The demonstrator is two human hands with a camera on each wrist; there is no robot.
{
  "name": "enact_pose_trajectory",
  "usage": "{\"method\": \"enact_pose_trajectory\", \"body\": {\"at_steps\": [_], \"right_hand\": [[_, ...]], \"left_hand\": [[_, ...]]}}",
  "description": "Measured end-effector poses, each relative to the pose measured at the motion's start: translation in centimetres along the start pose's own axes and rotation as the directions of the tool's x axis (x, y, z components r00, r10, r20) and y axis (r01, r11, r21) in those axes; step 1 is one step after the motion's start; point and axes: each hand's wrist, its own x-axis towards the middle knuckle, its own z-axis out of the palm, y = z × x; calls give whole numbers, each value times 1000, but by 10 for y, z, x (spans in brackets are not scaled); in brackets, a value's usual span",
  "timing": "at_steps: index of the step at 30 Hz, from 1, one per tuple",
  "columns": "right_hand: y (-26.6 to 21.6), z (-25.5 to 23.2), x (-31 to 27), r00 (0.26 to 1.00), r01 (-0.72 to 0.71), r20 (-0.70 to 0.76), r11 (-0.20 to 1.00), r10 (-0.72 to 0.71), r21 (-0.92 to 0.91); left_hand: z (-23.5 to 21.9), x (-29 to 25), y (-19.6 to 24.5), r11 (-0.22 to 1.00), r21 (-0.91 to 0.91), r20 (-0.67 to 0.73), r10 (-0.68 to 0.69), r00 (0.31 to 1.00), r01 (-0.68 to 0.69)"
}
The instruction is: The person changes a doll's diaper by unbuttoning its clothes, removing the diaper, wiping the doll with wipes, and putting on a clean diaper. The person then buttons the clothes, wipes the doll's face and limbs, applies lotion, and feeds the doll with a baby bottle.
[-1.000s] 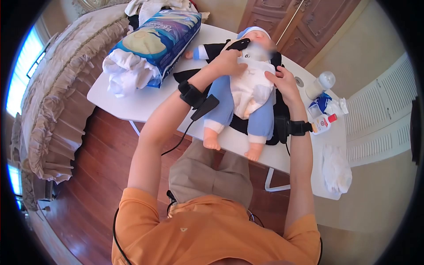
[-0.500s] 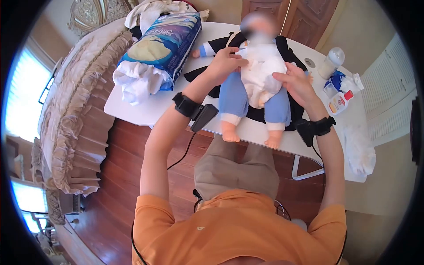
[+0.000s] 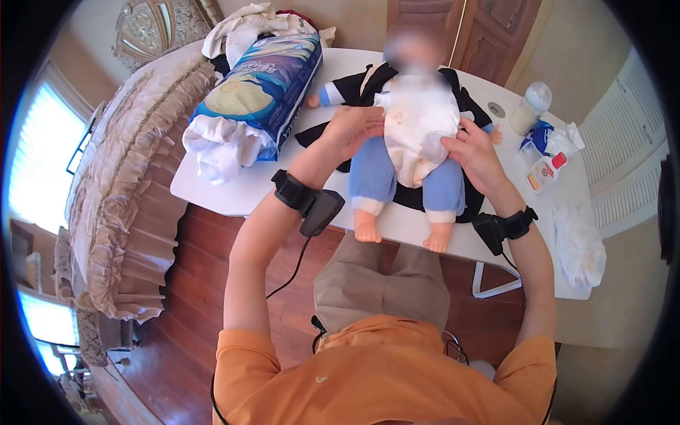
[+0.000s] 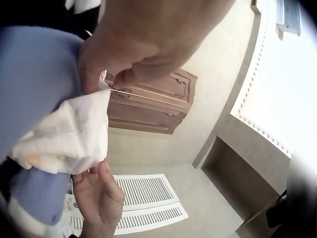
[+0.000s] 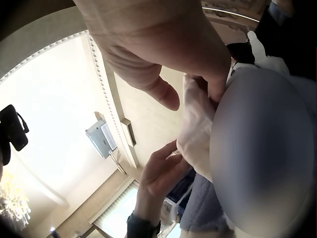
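Fingers of the left hand (image 3: 352,127) and the right hand (image 3: 476,154) are seen, in the head view, curled against either side of a white diaper (image 3: 419,131) worn by one baby doll (image 3: 411,142). The doll lies on its back on a black jacket (image 3: 453,92), in the middle of one white table (image 3: 397,219). One pack of diapers (image 3: 258,81) is counted to the left with white cloths (image 3: 223,145) beside it. To the right, one baby bottle (image 3: 531,106), one lotion bottle (image 3: 545,170) and one crumpled white cloth (image 3: 579,244) are counted. Two wrist-worn cameras are seen, one on each forearm.

In the left wrist view, the white edge of the diaper (image 4: 69,134) is pinched between thumb and fingers of the left hand (image 4: 148,44); the blue leg (image 4: 34,79) of the doll lies beside it. The right hand (image 4: 99,198) is seen below, its fingertips at the diaper's lower edge.

In the right wrist view, the diaper's side (image 5: 195,129) is gripped by the right hand (image 5: 163,54), and the left hand (image 5: 161,171) is seen holding it from the far side.

A risk is judged: because the doll's feet reach the table's near edge, an uneven pull could drag it off. The thin diaper edge could also slip from the pinch or tear.
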Motion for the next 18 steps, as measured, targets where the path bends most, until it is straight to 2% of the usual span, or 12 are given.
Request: {"method": "enact_pose_trajectory", "body": {"at_steps": [2,7,11,13,18], "right_hand": [[3,-2,2,996,2,-84,1000,-1,12],[6,-2,2,992,32,-120,999,-29,25],[9,-3,3,992,40,-124,999,-36,32],[9,-1,2,991,43,-130,999,-39,24],[9,-1,2,989,40,-145,998,-32,46]], "left_hand": [[-3,6,-8,988,-151,-50,-24,998,16],[5,6,-12,977,-209,-91,-56,994,36],[12,5,-13,994,-98,-157,34,987,-49],[2,12,-22,984,130,-134,142,981,-124],[0,16,-28,922,358,-174,220,960,-146]]}}
